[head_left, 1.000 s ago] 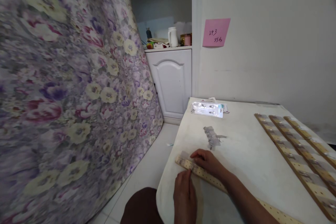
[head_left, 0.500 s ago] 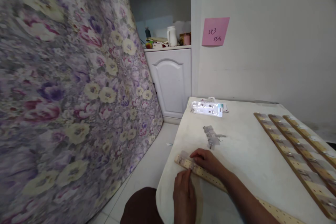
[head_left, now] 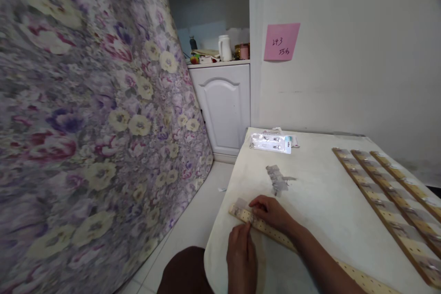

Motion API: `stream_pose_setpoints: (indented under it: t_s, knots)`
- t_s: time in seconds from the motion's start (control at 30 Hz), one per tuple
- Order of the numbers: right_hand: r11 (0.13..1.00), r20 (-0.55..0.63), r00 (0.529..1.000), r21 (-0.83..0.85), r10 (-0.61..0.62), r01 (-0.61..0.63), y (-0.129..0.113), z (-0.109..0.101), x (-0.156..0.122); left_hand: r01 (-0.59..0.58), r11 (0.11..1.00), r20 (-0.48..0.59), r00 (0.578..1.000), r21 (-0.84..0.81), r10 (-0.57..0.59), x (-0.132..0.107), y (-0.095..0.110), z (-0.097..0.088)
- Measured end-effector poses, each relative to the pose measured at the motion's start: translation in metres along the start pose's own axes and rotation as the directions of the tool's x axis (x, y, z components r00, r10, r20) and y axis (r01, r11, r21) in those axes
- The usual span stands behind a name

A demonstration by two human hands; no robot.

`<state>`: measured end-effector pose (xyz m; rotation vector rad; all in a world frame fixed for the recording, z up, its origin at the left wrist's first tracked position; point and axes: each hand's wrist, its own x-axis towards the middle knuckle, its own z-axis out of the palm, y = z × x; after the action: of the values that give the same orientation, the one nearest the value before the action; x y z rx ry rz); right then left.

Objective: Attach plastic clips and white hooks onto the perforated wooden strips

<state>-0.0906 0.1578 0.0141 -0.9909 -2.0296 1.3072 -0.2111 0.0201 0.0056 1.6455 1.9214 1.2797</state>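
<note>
Hardly anything has moved since the earlier frames; everything sits slightly farther left in the view, as from a small turn of the head, while both hands keep their places. Between them lies a perforated wooden strip [head_left: 275,235], flat and slanting across the near left part of the table, its far end close to the left edge. One small translucent grey card [head_left: 241,202] sticks out past the far edge of the strip near that end. The right hand [head_left: 270,211] is bent over the strip's far side, fingers curled, its forearm crossing above the strip. The left hand [head_left: 241,248] meets the near side with its fingertips drawn together; whether either hand grips a small part cannot be told.

Just beyond them is a cluster of loose translucent grey cards [head_left: 276,178], and farther back a clear blister pack [head_left: 270,142] with metal pieces inside. Three wooden strips [head_left: 393,191] bearing cards and shiny clips lie side by side at the right of the white table [head_left: 317,170]. A pink sticky note [head_left: 281,42] with handwriting is on the wall; left of it, a white jug [head_left: 225,48] stands on a white cabinet [head_left: 222,105], beside a floral curtain [head_left: 103,115].
</note>
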Motion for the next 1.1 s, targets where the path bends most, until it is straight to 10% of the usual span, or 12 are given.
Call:
stream_pose_setpoints:
  t_s: [1.1]
  knots:
    - [1.0,-0.023,1.0,-0.003,0.016,-0.016,-0.001,-0.0001,-0.0033,0.013,1.0,-0.01,1.0,0.021,-0.013,0.0006,0.0004,0.0023]
